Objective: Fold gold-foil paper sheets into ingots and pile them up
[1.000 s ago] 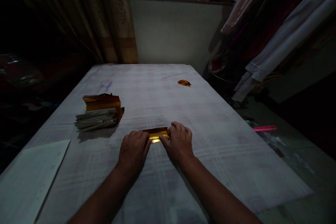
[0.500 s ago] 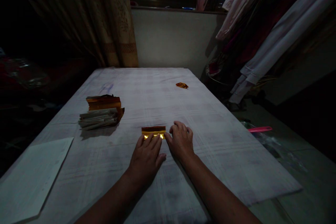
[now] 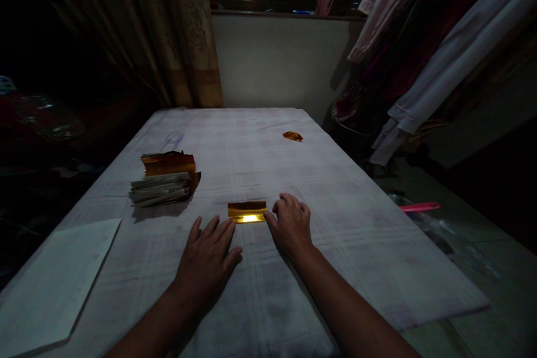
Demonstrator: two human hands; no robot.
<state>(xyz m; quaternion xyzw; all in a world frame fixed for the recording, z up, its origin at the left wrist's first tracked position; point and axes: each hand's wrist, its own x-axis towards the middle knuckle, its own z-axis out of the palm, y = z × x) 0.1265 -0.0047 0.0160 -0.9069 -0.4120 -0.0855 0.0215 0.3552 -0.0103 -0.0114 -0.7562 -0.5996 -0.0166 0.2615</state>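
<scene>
A dim room seen from above a long table [image 3: 344,224] covered in a pale, faintly checked cloth, which fills most of the view. Behind its far left corner hangs a heavy beige curtain [image 3: 168,28], and pale clothes [image 3: 440,50] hang in a row along the right side. A large white sheet of paper [image 3: 54,279] lies flat on the near left corner of the table. Further up the left side sits a stack of papers [image 3: 165,182], white edges at the front and shiny gold foil curling over the top. Two bare forearms reach in from the bottom edge. The left hand [image 3: 207,263] lies palm down on the cloth with its fingers spread flat, holding nothing, its fingertips just beside the near left corner of a small gold foil strip [image 3: 247,212]. That strip lies flat near the middle of the table, between the two hands, with a bright glint along its near edge. The right hand [image 3: 291,226] rests at the strip's right end with its fingers curled under; the thumb seems to touch the foil, but in this light it is unclear whether the hand grips it. A tiny crumpled gold scrap [image 3: 292,136] lies alone toward the far right edge, well apart from everything else.
</scene>
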